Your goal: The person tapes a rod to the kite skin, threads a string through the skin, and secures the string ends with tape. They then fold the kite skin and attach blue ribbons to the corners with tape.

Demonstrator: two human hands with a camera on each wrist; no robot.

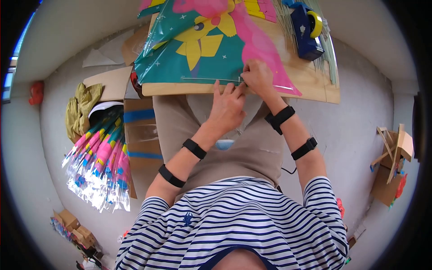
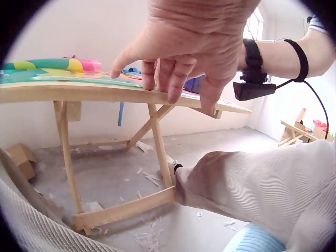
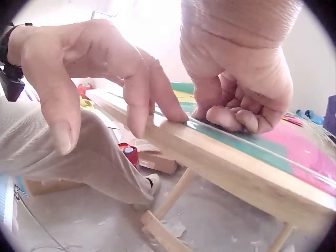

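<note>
A green and pink printed sheet [image 1: 168,60] with yellow shapes lies on the wooden table, a thin pale stick [image 1: 204,79] along its near edge. My left hand [image 1: 226,107] reaches over that edge; in the right wrist view the left hand [image 3: 94,63] has loosely bent fingers, one fingertip touching the edge beside the stick [image 3: 241,139]. Close on its right, my right hand [image 1: 258,77] has curled fingers and pinches at the stick; the right wrist view shows the right hand [image 3: 241,73] low over the sheet. The exact pinch point is hidden by the fingers.
A blue tape dispenser [image 1: 306,38] with yellow tape stands at the table's right, beside a bundle of thin sticks [image 1: 330,60]. Left of the table, a cardboard box [image 1: 141,139] stands near many rolled foil sheets [image 1: 105,153]. The table edge [image 2: 105,93] runs above my knees.
</note>
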